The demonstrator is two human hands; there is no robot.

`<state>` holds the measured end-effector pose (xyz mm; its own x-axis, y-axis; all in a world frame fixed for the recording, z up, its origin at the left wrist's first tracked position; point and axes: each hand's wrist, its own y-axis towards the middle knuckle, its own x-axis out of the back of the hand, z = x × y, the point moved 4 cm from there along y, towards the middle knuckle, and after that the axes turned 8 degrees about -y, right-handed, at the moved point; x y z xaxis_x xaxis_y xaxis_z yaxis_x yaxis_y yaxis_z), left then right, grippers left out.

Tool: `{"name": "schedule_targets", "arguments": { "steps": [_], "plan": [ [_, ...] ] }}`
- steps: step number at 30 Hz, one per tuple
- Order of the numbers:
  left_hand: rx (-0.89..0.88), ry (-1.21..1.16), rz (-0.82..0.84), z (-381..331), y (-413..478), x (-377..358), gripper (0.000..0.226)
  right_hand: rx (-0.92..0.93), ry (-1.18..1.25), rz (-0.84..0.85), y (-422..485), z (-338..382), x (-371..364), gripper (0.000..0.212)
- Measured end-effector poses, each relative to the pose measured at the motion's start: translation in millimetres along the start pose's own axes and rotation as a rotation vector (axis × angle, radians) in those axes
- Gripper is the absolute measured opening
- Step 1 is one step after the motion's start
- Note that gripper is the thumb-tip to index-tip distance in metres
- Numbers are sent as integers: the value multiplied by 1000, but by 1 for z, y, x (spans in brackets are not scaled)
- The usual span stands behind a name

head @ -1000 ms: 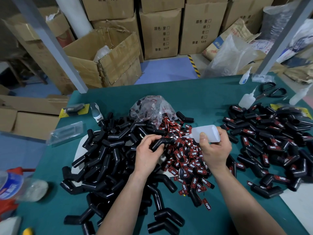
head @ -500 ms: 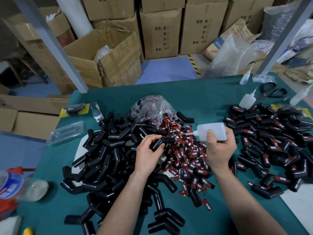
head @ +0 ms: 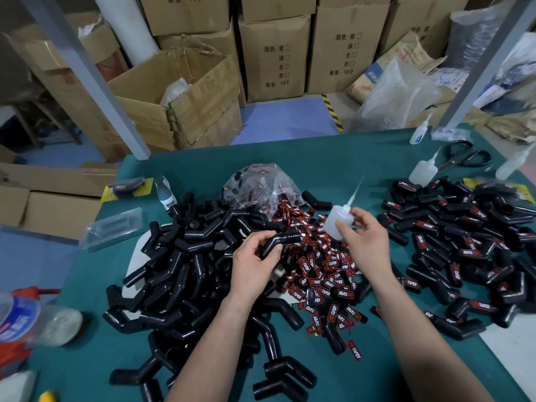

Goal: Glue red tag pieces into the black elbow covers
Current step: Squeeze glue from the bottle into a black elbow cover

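Our left hand (head: 255, 264) grips a black elbow cover (head: 280, 242); our right hand (head: 367, 242) holds the glue bottle (head: 339, 220) upright, red tags (head: 322, 265) heaped between them.

Warehouse assembly workshop: printed cardboard cartons (head: 275, 56) are standing stacked behind; a green worktable (head: 333, 158) is carrying bulk heaps of black elbow covers (head: 179, 271).

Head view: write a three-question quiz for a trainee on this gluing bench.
1. True or false: the right hand holds the glue bottle with its nozzle pointing upward.
2. What does the left hand grip? A) a hammer B) a black elbow cover C) a paintbrush
3. Fill in: the pile of tagged covers lies on the person's ____ side.
Key: 1 true; 2 B; 3 right.
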<state>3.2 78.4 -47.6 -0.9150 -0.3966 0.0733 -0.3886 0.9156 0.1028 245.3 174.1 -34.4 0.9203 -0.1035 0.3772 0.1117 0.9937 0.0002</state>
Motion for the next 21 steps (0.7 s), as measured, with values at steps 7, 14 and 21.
{"name": "schedule_targets", "arguments": {
  "steps": [7, 14, 21],
  "plan": [
    [-4, -11, 4, -2, 0, 0, 48, 119, 91, 122, -16, 23, -2, 38],
    [-42, -7, -13, -3, 0, 1, 50, 190, 267, 88, -24, 41, 8, 42],
    [-36, 2, -18, -4, 0, 2, 47, 121, 579, -18, -24, 42, 17, 27]
  ]
}}
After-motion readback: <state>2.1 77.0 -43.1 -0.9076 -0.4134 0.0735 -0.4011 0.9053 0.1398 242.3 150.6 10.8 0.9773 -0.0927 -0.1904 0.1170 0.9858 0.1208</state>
